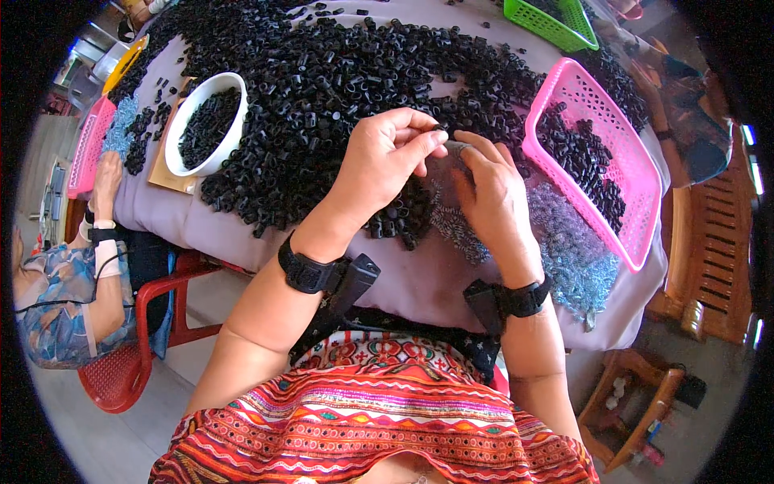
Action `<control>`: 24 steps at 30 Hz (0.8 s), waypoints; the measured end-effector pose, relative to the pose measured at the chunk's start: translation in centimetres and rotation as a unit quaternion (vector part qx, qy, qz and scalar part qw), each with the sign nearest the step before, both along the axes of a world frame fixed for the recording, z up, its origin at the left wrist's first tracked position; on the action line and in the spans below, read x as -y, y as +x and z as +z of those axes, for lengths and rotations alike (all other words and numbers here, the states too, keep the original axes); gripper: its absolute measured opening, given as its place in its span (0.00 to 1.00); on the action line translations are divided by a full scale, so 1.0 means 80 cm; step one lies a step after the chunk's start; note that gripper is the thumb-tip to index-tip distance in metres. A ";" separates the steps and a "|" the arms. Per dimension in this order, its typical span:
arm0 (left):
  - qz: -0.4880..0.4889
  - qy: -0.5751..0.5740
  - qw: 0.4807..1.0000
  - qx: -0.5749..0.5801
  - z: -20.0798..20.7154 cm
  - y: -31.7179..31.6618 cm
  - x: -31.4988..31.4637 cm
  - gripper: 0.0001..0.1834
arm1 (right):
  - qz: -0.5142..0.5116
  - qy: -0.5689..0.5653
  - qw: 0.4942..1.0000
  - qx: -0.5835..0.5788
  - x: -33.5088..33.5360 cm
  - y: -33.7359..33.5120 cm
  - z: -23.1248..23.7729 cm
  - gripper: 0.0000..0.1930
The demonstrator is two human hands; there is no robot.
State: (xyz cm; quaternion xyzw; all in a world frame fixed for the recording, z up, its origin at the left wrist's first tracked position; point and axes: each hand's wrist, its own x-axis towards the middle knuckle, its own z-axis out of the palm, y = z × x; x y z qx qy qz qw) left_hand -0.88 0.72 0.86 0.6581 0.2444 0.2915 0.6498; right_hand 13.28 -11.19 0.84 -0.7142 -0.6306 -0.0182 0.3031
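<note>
My left hand is closed in a pinch, with a small black plastic cap between thumb and fingertips. Close beside it on the right, my right hand has its fingers bent and apart, with no held thing visible in it. Both hands are over the near edge of a wide heap of black plastic caps. Under and beside my right hand lie many small clear bluish pieces, partly hidden by that hand.
A pink basket holding black pieces stands at the right, a green basket at the far right. A white bowl of small black pieces sits on the left. At the far left, a person's hand rests by another pink basket.
</note>
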 end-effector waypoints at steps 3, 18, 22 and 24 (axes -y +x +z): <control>0.020 0.004 1.000 0.011 0.001 0.001 -0.002 0.09 | 0.045 0.013 0.997 -0.064 0.001 0.007 -0.001 0.13; 0.035 0.000 0.999 0.027 0.006 -0.002 -0.001 0.10 | 0.007 -0.013 0.997 -0.079 0.007 0.001 0.009 0.15; 0.037 0.001 0.999 0.019 0.005 -0.001 -0.003 0.10 | -0.048 0.013 0.983 -0.177 0.005 0.003 0.017 0.10; 0.036 0.003 0.999 0.017 0.005 -0.001 -0.002 0.10 | -0.076 -0.002 0.986 -0.146 0.005 0.009 0.009 0.11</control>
